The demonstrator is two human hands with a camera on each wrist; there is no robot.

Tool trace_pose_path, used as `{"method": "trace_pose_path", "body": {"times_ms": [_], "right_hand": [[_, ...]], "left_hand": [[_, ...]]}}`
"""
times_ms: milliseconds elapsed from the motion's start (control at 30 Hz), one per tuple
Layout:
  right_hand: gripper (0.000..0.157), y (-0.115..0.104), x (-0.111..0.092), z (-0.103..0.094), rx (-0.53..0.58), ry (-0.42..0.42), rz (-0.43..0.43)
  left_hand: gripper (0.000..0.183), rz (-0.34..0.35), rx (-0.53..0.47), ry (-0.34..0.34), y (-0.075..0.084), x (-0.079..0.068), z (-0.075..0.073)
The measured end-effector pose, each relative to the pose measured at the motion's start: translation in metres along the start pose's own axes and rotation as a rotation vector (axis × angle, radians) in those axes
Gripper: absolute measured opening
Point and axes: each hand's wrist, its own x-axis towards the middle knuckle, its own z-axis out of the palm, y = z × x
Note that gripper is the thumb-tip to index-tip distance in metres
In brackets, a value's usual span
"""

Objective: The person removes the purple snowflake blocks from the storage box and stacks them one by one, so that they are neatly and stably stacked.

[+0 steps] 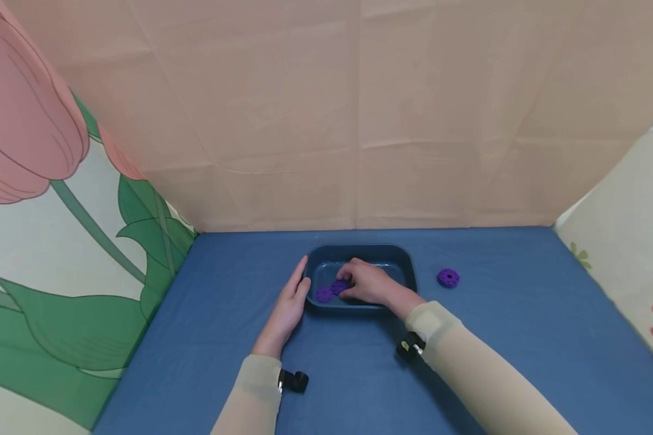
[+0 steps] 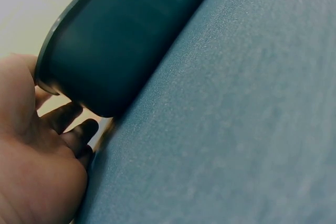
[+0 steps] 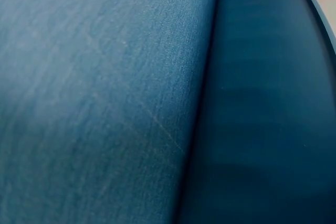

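Observation:
A dark blue rectangular tray (image 1: pixel 359 309) lies on the blue cloth. My left hand (image 1: pixel 289 305) lies along its left wall with fairly straight fingers, the thumb at the rim. In the left wrist view the fingers (image 2: pixel 65 116) reach the outer wall under the rim. My right hand (image 1: pixel 367 281) reaches inside the tray, thumb and forefinger on either side of a purple holed disc (image 1: pixel 338 287). Beside that lies a second purple disc (image 1: pixel 323 294). The right wrist view shows the tray's outer side (image 3: pixel 268 98); the right hand's fingers are hidden there.
Right of the tray, a third purple disc (image 1: pixel 448 278) with a centre hole rests on the blue cloth (image 1: pixel 348 374). A beige sheet (image 1: pixel 354 121) hangs behind the table. Printed flower panels (image 1: pixel 60 338) stand at both sides.

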Motion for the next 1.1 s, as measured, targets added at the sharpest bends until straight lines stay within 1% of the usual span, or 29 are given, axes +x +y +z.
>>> {"method": "trace_pose_path", "body": {"times_ms": [133, 267, 467, 600, 833, 933, 1100], "right_hand": [[0.038, 0.001, 0.001, 0.001, 0.028, 0.0, 0.021], [0.038, 0.001, 0.002, 0.001, 0.034, 0.0, 0.033], [0.039, 0.001, 0.0, 0.0, 0.044, 0.004, 0.024], [0.041, 0.001, -0.001, -0.001, 0.066, 0.017, 0.011], [0.039, -0.002, -0.005, -0.006, 0.104, 0.068, -0.019], [0.04, -0.005, -0.01, -0.009, 0.116, 0.089, -0.011], [0.041, -0.006, -0.02, -0.016, 0.122, 0.146, -0.03]], "left_hand": [[0.061, -0.007, 0.001, 0.0, 0.001, 0.0, 0.0], [0.061, -0.012, 0.004, 0.001, 0.001, 0.0, -0.001], [0.058, -0.013, -0.006, -0.004, 0.0, 0.0, -0.001], [0.061, -0.013, -0.007, -0.004, 0.0, 0.0, -0.001], [0.061, -0.021, 0.006, 0.002, -0.002, 0.0, 0.0], [0.061, -0.013, 0.004, 0.005, -0.003, 0.0, 0.0], [0.059, -0.011, 0.005, 0.01, -0.003, 0.0, 0.001]]}}
